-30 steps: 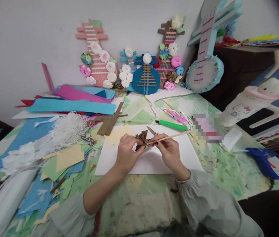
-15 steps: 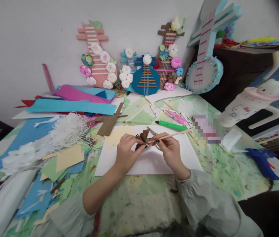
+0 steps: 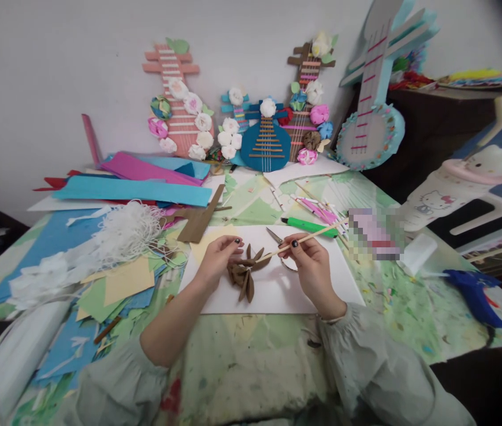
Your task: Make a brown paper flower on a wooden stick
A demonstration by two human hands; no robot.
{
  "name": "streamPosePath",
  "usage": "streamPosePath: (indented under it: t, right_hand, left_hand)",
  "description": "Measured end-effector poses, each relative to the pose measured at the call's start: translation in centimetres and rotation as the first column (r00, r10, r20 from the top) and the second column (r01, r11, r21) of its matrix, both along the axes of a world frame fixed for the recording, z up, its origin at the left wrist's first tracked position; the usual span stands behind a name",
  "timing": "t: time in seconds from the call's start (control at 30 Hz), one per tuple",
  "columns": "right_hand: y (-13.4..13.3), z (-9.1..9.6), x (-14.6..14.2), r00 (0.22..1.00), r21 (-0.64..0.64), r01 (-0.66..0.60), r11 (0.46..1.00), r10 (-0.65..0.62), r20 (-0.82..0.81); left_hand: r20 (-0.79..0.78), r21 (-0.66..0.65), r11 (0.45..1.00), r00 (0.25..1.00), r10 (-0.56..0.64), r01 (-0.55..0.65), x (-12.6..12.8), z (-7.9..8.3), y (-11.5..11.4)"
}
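My left hand (image 3: 216,259) is closed at the left edge of a brown paper flower (image 3: 245,278). Its thumb and fingers are drawn together, partly hiding where they grip it. Several petals of the flower fan out and point downward. In my right hand (image 3: 311,265) is a thin wooden stick (image 3: 321,232), pinched between thumb and fingers. The stick's tip meets a petal on the flower's right side. Both hands are above a white sheet (image 3: 284,299). Scissors (image 3: 274,235) lie on that sheet, partly covered by my right hand.
A green marker (image 3: 310,227), pink-and-white sticks and a blurred pink item lie beyond the sheet. Paper scraps (image 3: 129,281) and white string (image 3: 129,231) cover the left side. A tumbler (image 3: 443,195) and blue glue gun (image 3: 475,293) are at right. Decorated paper instruments (image 3: 265,145) line the wall.
The brown flower now hangs lower with its petals spread out. My left hand has shifted slightly left, and my right hand slightly right with the stick, widening the gap between them.
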State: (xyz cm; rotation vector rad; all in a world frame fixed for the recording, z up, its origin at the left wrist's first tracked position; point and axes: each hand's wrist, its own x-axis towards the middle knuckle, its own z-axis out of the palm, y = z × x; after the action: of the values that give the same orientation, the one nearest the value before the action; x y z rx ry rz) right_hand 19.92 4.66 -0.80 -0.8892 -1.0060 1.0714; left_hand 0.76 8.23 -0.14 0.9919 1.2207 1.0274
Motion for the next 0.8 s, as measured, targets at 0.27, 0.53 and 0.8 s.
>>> streamPosePath:
  t: [0.27,0.53,0.8]
  right_hand:
    - [0.3,0.1,0.6,0.993,-0.061,0.013,0.998,-0.006,0.114]
    - [0.5,-0.5,-0.4,0.938,-0.183,-0.197,0.963,0.240,0.252]
    - [0.6,-1.7,-0.1,0.764,-0.150,-0.130,0.980,0.195,0.615]
  left_hand:
    - [-0.179,-0.013,0.980,0.964,-0.197,0.198,-1.4,-0.6,1.0]
    - [-0.206,-0.015,0.931,0.910,-0.360,0.365,-0.6,-0.7,0.3]
    - [-0.303,0.060,0.863,0.833,-0.463,0.502,0.0,-1.0,-0.2]
